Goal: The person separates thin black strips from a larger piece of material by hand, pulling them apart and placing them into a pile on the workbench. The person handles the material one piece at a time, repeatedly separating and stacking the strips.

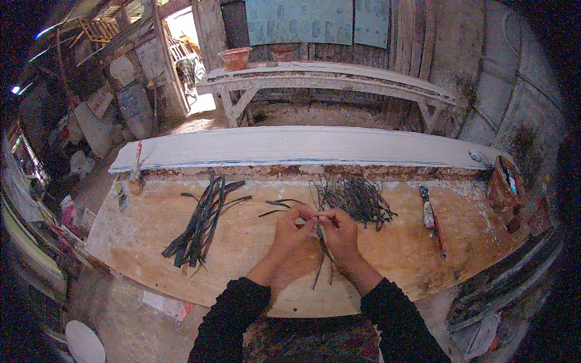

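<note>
Both hands meet over the middle of a wooden work board (242, 266). My left hand (295, 227) and my right hand (339, 230) pinch a thin dark strip (322, 245) between their fingertips, and its ends hang down between my wrists. Beyond my right hand lies a tangled heap of thin black strips (357, 199). To the left is a loose bundle of wider black strips (203, 221), laid roughly lengthwise. A couple of short black pieces (275, 207) rest just past my left hand. The exact grip at the fingertips is too small to make out.
A long white slab (302, 145) runs along the board's far edge. On the right are a whitish tool (428, 209), a red stick (440, 239) and a brown container (505, 181). A brush (137, 175) lies at the left. Behind stands a bench (339, 75) with a clay-coloured bowl (235, 58).
</note>
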A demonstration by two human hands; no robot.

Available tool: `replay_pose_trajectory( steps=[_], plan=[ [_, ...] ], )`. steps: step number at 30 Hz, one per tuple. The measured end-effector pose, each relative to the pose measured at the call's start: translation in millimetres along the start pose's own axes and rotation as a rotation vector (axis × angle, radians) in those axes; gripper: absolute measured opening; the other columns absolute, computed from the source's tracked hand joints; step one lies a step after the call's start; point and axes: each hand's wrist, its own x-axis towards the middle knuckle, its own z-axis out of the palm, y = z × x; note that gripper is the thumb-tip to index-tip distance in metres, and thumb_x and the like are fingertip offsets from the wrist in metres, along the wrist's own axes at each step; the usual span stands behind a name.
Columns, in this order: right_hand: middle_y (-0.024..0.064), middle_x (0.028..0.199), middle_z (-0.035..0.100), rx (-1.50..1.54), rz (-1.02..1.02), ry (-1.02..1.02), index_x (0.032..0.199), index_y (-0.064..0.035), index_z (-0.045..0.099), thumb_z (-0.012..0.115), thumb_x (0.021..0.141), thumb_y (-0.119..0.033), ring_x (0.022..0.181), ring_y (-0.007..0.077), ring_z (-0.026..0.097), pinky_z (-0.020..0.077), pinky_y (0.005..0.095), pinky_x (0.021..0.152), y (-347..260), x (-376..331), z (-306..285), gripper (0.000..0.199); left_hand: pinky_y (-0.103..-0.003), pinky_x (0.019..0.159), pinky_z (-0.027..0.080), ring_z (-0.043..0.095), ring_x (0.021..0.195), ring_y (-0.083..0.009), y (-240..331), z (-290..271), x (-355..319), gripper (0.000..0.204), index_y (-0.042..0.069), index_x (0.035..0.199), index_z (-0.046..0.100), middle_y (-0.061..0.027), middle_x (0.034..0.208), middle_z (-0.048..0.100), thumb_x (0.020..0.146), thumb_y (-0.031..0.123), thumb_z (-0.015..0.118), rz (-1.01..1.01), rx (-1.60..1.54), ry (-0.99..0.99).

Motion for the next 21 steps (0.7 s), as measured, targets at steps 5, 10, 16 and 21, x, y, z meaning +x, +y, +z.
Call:
replay_pose_trajectory(
  steps=[5,10,16,21],
  plan=[
    [0.0034,0.082,0.059,0.535,0.363,-0.131,0.091,-0.0026,0.057,0.055,0.086,-0.01,0.071,0.0127,0.055,0.0461,0.0267,0.068,6.0,4.1,-3.4,0.009,-0.033,0.066,0.048,0.057,0.078,-0.0236,12.6,2.7,-2.2,0.016,0.005,0.086,0.058,-0.0086,0.086,0.059,0.072,-0.002,0.061,0.443,0.42,0.046],
    [0.0026,0.08,0.058,0.878,0.632,-0.236,0.089,-0.0028,0.055,0.055,0.085,-0.009,0.068,0.0093,0.054,0.0474,0.0257,0.067,13.0,11.0,-12.7,0.007,-0.038,0.07,0.046,0.056,0.08,-0.0295,22.5,0.5,-0.7,0.019,0.005,0.085,0.058,-0.0098,0.086,0.059,0.068,-0.004,0.06,0.598,0.511,-0.022],
    [0.0015,0.079,0.058,0.985,0.65,-0.276,0.092,-0.0038,0.056,0.058,0.084,-0.01,0.068,0.0085,0.054,0.0478,0.0249,0.067,13.1,14.3,-18.8,0.01,-0.034,0.07,0.046,0.057,0.081,-0.0254,22.8,3.4,-2.5,0.018,0.004,0.086,0.057,-0.008,0.086,0.06,0.07,-0.004,0.061,0.578,0.476,0.015],
    [0.001,0.077,0.058,0.486,0.381,-0.182,0.093,-0.0046,0.059,0.06,0.084,-0.015,0.07,0.008,0.054,0.0463,0.0238,0.068,24.7,10.9,-8.8,0.013,-0.029,0.07,0.048,0.057,0.081,-0.0134,14.5,12.2,-8.9,0.019,0.005,0.094,0.055,-0.0039,0.085,0.06,0.077,0.002,0.064,-0.04,0.038,0.071]
  ],
)
